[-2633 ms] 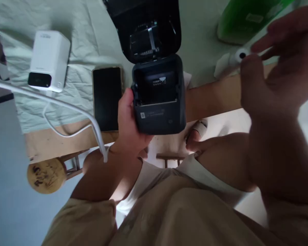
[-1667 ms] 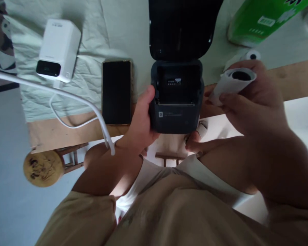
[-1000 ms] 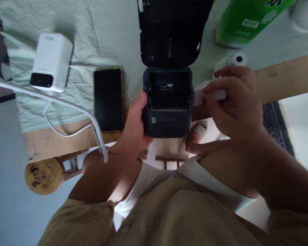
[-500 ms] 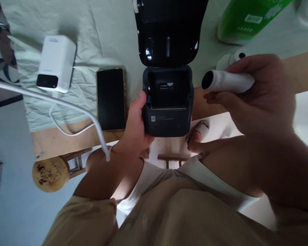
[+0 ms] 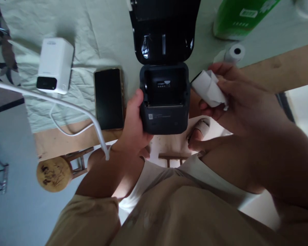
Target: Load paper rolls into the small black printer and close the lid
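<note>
A dark label printer [image 5: 164, 119] sits at the table's front edge with its glossy black lid [image 5: 165, 37] swung up and back. Its paper bay holds no roll. My left hand [image 5: 135, 119] grips the printer's left side, thumb on the upper edge. To the right of the printer, my right hand [image 5: 233, 92] is closed on a white paper roll [image 5: 207, 87], tilted, with a loose crumpled flap of paper at its outer end. Behind that hand stands a second, smaller paper roll [image 5: 234, 54] with a dark core.
A phone [image 5: 109, 99] lies left of the printer. Further left are a white power bank [image 5: 55, 65] and a white cable [image 5: 74, 106] crossing my left forearm. A green package [image 5: 242, 20] stands at the back right. Below is a round stool [image 5: 53, 174].
My right hand has turned the paper roll and brought it left, closer to the printer. The loose paper flap now shows, and the second roll behind is more exposed.
</note>
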### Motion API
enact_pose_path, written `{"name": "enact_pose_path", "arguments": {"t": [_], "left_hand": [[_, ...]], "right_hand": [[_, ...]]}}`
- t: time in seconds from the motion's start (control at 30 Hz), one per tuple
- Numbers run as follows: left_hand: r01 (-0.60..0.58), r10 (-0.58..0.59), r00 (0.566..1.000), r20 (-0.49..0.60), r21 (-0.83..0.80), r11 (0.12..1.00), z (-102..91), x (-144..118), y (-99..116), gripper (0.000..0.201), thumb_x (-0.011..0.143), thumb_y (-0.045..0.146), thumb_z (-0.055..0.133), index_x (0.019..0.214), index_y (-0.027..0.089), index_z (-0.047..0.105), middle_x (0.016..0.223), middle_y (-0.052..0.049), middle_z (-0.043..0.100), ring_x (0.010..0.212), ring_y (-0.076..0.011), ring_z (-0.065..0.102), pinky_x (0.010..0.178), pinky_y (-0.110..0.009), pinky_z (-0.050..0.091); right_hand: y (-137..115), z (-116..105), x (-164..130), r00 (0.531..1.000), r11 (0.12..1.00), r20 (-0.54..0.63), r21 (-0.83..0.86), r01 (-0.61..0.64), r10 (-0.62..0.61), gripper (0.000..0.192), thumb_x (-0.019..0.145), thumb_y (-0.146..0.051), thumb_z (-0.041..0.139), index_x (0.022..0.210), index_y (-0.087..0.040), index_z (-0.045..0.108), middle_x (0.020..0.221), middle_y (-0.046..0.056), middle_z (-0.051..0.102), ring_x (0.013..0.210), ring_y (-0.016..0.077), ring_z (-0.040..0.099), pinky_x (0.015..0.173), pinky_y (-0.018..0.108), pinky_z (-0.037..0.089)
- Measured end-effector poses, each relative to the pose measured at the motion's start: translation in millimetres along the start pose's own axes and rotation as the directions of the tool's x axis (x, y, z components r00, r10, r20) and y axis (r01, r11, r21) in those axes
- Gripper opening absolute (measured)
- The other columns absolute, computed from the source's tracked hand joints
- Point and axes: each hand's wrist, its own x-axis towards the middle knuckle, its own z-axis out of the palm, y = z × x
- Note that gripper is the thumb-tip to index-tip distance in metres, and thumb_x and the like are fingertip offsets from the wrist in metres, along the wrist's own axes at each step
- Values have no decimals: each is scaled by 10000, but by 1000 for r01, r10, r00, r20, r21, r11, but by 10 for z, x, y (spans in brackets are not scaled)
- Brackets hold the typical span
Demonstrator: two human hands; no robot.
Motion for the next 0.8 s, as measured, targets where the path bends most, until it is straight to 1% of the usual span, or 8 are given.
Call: {"name": "enact_pose_path", "arguments": {"t": [0.13,0.23,0.3,0.4,0.5,0.63,0.7,0.8], "left_hand": [[6,-7,999,31,18,1000,-5,-14,7,318,905,448,551,921,178,717,896,4,747,897,-146,738,881,-267,585],[2,-3,998,69,13,1000,-24,-13,-7,331,906,475,556,918,180,706,855,-3,742,829,-145,731,813,-265,594],[-11,11,996,89,-4,1000,-39,-11,-19,306,908,462,570,937,190,709,868,2,748,869,-149,737,823,-261,597],[-16,20,995,96,-40,999,-50,-17,-21,281,903,444,608,963,196,726,920,17,762,902,-140,741,877,-261,600],[13,-13,998,62,-1,1000,-32,-21,-3,291,918,435,581,964,190,731,951,10,758,886,-149,740,875,-284,602],[50,-51,999,15,48,998,-14,-16,5,295,923,414,559,1005,184,725,963,-5,751,901,-170,733,844,-296,596],[68,-70,997,27,63,996,-27,-18,-7,318,914,443,574,1010,178,721,963,-10,754,885,-165,729,815,-276,592],[68,-81,991,104,117,991,-50,-42,-26,349,899,485,613,1018,174,714,937,-14,752,939,-173,729,822,-249,581]], "right_hand": [[-119,58,-35,999,997,33,72,-10,8,381,795,-413,684,1114,-297,511,962,-24,651,704,123,624,572,278,565],[-157,92,-98,997,986,-4,-150,76,-77,565,667,-230,791,1155,-309,517,988,-46,642,748,105,614,576,226,533],[-152,113,-136,977,921,-83,-356,156,-197,486,679,-177,776,1096,-288,554,990,-43,627,748,84,583,572,195,506],[-127,138,-170,925,834,-172,-510,211,-339,324,743,-145,716,1018,-262,591,866,-25,575,673,62,526,541,181,466],[-119,160,-159,887,847,-206,-445,291,-413,302,787,-186,684,1050,-282,572,877,-23,573,661,67,559,553,203,499],[-188,219,-116,882,902,-229,-234,362,-413,261,849,-436,658,985,-274,506,877,-17,552,717,103,613,625,276,572],[-237,264,-122,832,845,-243,-351,403,-499,312,850,-521,664,941,-262,515,867,-9,534,759,113,618,676,295,582],[-258,333,-151,721,646,-156,-596,477,-676,318,838,-517,705,932,-260,542,892,-10,574,818,122,618,767,324,582]]}}
